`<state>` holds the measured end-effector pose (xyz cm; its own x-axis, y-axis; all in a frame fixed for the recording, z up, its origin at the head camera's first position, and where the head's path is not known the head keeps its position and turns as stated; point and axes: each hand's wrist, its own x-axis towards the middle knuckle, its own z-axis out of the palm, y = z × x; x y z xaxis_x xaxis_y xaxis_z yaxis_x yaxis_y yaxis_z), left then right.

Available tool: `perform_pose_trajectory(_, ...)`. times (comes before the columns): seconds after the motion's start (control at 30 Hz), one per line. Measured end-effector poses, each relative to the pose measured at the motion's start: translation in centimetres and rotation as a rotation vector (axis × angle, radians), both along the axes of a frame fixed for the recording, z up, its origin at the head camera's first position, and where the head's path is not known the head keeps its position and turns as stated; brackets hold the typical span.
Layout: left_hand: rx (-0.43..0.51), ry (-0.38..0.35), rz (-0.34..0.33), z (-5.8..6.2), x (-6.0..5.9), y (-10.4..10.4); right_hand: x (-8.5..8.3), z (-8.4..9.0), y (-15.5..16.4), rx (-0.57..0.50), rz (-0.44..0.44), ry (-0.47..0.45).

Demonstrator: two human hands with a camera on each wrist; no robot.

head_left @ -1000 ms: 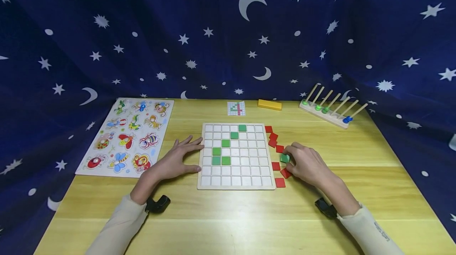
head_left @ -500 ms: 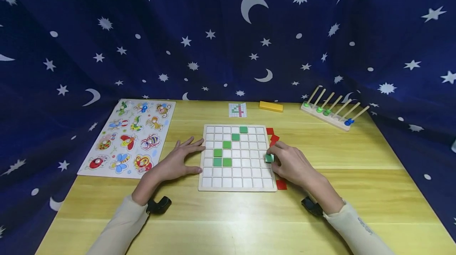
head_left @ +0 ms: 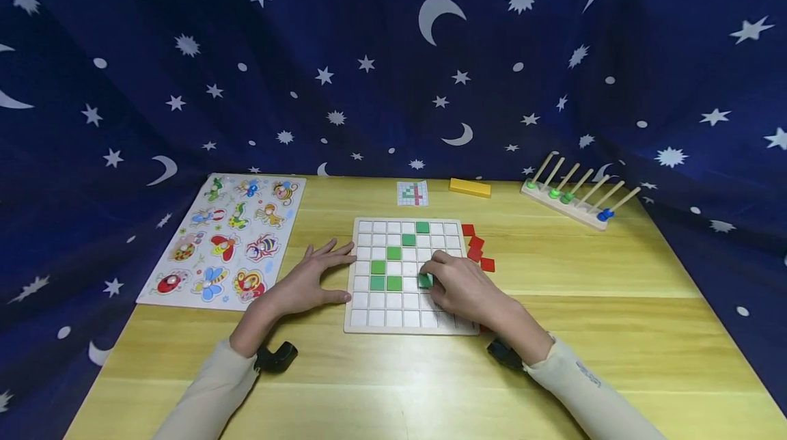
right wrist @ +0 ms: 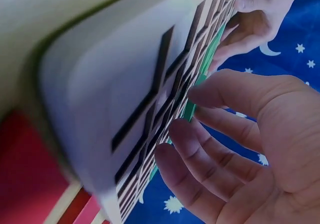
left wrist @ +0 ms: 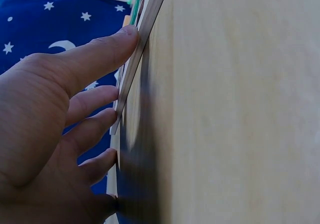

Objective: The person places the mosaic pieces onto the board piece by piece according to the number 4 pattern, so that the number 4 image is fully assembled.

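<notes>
Right hand [head_left: 464, 290] is over the grid board [head_left: 369, 320], fingers curled, pinching a green tile [head_left: 425, 281] between thumb and fingertips. Tile sits low over the board's middle-right cells, in the same row as the two green tiles [head_left: 386, 283] already seated near the board's left side; can't tell if it's touching the board yet. Right wrist view agrees: fingertips [right wrist: 200, 96] closed on the green tile edge right at the grid face.

Left hand [head_left: 304, 283] lies flat on the bench just off the board's left edge, fingers straight and spread, holding nothing. Left wrist view shows the fingertips [left wrist: 127, 36] pressed against the board's edge.

More green tiles run diagonally up toward the board's far edge [head_left: 408, 240]. Loose red tiles [head_left: 476, 249] lie on the bench just beside the board's right edge, toward the far corner. Insect puzzle board [head_left: 230, 238] sits along the bench's left side. Small pattern card [head_left: 412, 193], yellow block [head_left: 470, 188] and peg rack [head_left: 574, 201] line the far edge, rack nearest the right corner.
</notes>
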<state>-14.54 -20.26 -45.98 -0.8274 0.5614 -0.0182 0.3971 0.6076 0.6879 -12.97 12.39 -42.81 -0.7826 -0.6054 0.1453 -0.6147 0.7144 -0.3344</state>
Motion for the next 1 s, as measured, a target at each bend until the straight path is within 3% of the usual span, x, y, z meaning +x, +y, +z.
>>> perform_pose_trajectory(0.6,-0.002,0.008,0.004,-0.3,0.1,-0.1,-0.6,0.9,-2.6,0.12,0.101,-0.038)
perform_pose_trajectory(0.8,-0.006,0.009,0.003,-0.3,0.1,-0.1,-0.5,0.9,-2.3,0.084,0.079,-0.077)
perform_pose_trajectory(1.0,-0.007,0.006,0.005,-0.3,0.1,0.0,-1.3,1.0,0.4,-0.003,-0.018,-0.036)
